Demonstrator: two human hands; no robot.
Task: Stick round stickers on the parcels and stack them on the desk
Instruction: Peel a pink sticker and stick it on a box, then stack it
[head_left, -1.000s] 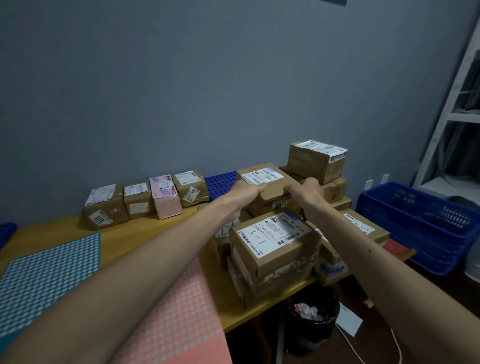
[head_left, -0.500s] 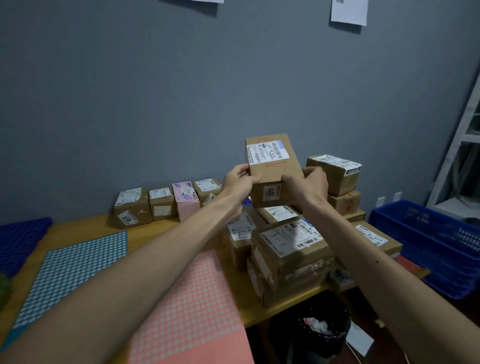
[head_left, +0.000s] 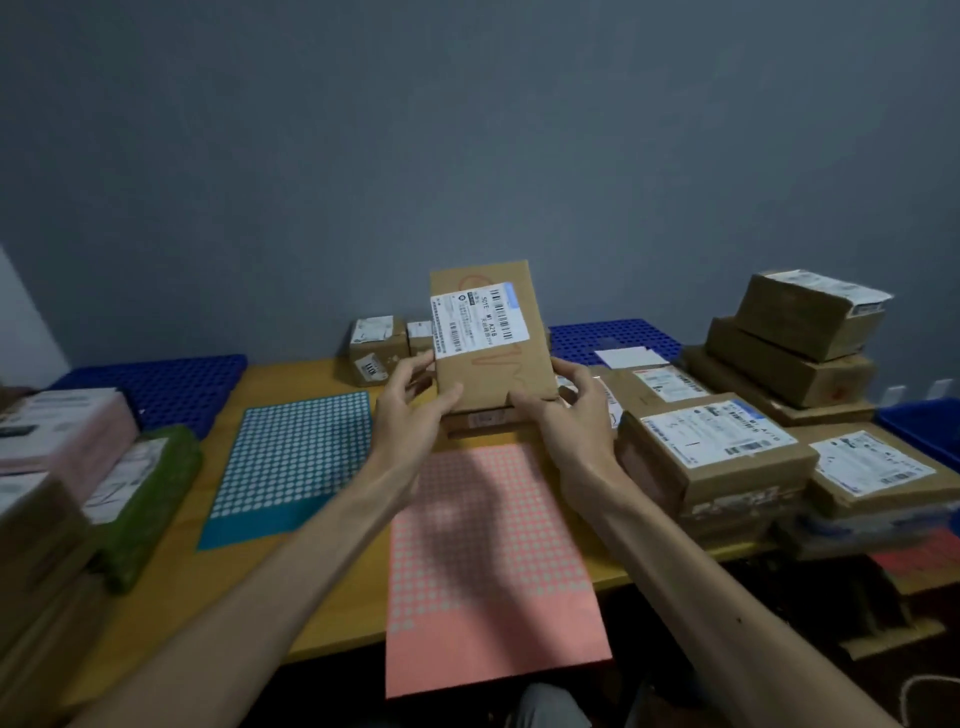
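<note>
Left hand (head_left: 415, 402) and right hand (head_left: 576, 415) grip one parcel (head_left: 488, 338) toward the desk's (head_left: 291, 376) far edge. It looks unstickered, so sticking and stacking remain.

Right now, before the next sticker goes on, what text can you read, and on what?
"SDTE- M1 A218": printed sideways on the white shipping label of the brown parcel held in the left hand and right hand.
Red handwriting on that parcel: not legible.
Labels on the stacked parcels at right: too blurred.
Labels on the small boxes at the back: too small.
</note>
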